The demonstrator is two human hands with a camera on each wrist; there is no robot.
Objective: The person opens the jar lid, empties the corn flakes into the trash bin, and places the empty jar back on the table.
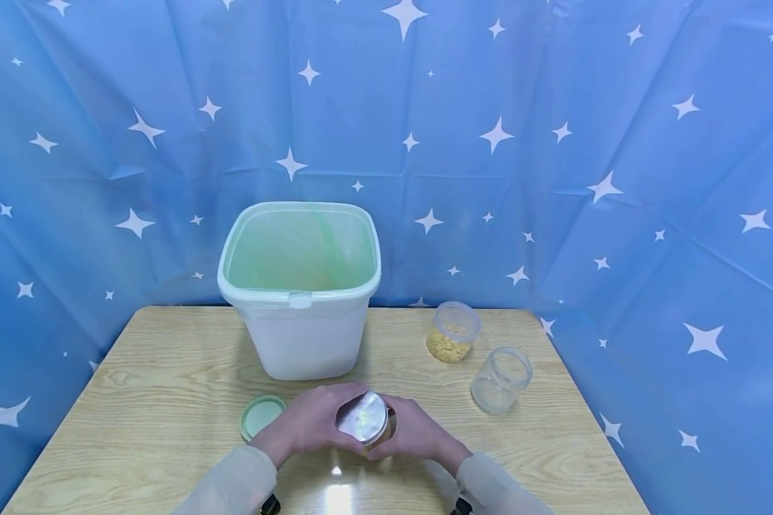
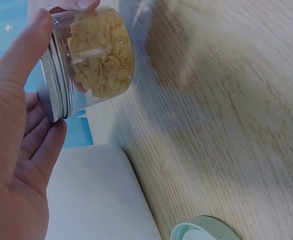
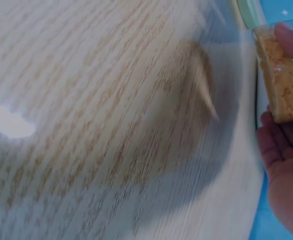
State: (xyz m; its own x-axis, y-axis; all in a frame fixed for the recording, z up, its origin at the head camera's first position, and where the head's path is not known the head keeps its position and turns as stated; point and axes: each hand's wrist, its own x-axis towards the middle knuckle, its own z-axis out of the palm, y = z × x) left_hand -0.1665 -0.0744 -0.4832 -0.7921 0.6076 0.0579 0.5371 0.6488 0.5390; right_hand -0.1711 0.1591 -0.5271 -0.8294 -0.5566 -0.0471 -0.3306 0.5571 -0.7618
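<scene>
Above the front middle of the table, both hands hold a clear jar (image 2: 102,55) of yellow flakes. Its silver metal lid (image 1: 364,416) sits over the mouth. My left hand (image 1: 310,420) grips that lid, thumb on one side and fingers on the other, as the left wrist view shows. Around the clear body curl the thumb and fingers of my right hand (image 1: 419,429). The jar is tilted in the head view, raised off the wood. Part of its body is hidden behind the hands there.
A white bin (image 1: 303,336) with a green-tinted inside stands at the back. Near my left hand lies a pale green round lid (image 1: 261,416). To the right are another jar of yellow flakes (image 1: 452,332) and a clear jar (image 1: 501,380). Starry blue cloth (image 1: 457,179) hangs behind.
</scene>
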